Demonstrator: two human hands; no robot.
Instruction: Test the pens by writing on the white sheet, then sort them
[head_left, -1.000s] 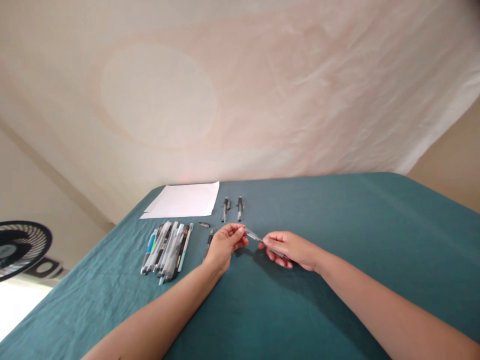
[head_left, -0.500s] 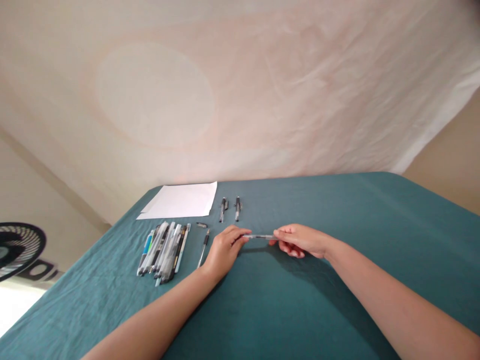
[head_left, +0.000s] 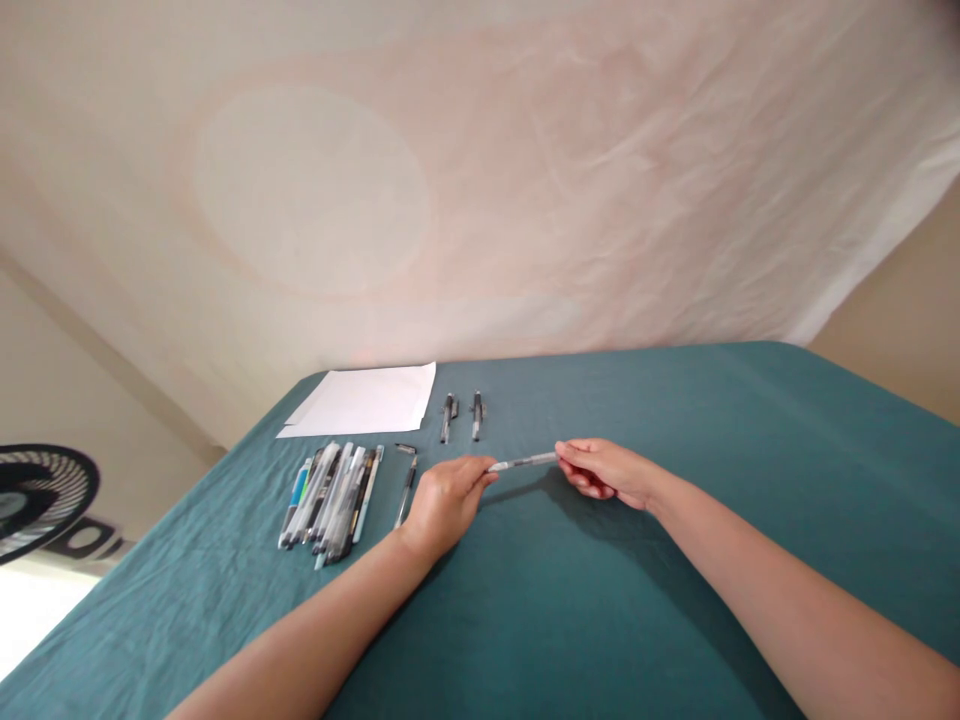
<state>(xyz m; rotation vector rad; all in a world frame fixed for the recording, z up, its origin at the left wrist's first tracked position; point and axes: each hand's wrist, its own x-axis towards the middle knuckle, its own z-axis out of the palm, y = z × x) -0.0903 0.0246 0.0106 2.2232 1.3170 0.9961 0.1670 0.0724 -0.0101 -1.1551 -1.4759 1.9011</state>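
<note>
My right hand pinches one end of a clear pen barrel that lies nearly level above the teal tablecloth. My left hand is closed, its fingertips at the barrel's other end; whether it grips the barrel or a small part I cannot tell. A thin dark pen refill lies on the cloth just left of my left hand, with a small dark piece beyond it.
A row of several pens lies at the left. Two dark pen caps sit near a white sheet of paper at the far edge of the table. A black fan stands off the table's left side.
My hands have drawn apart, the right one moving right with the barrel, which turned from slanted to nearly level. The refill now lies in plain view left of my left hand.
</note>
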